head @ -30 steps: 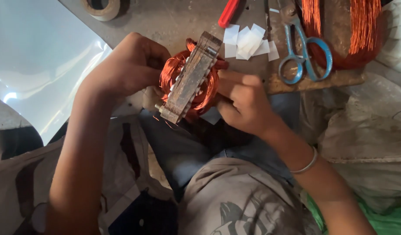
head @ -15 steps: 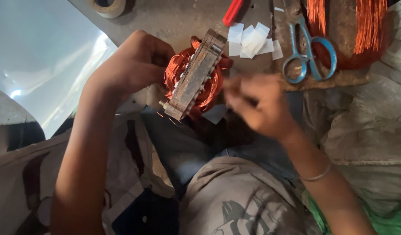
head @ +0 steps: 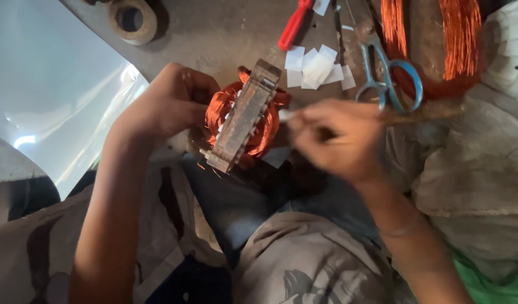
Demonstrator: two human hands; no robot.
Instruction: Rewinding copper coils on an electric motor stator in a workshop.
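Centrally, the left hand (head: 169, 110) grips the copper-wound motor core (head: 245, 118) over the lap; right hand (head: 338, 138) fingers pinch a white paper slip (head: 285, 115) beside it. Blurred motion risks tearing the slip or nicking wire.

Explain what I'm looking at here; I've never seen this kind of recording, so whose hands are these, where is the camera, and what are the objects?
The camera sits on a person's head and looks down at their own lap and two bare hands. The left hand grips a motor stator: a grey metal block wound with copper wire. The right hand is blurred beside it and pinches what seems a small white strip; I cannot tell more. On the grey work surface beyond lie small white paper slips, blue-handled scissors, a red-handled tool, a tape roll and a loose copper wire coil. A shiny white sheet lies to the left.
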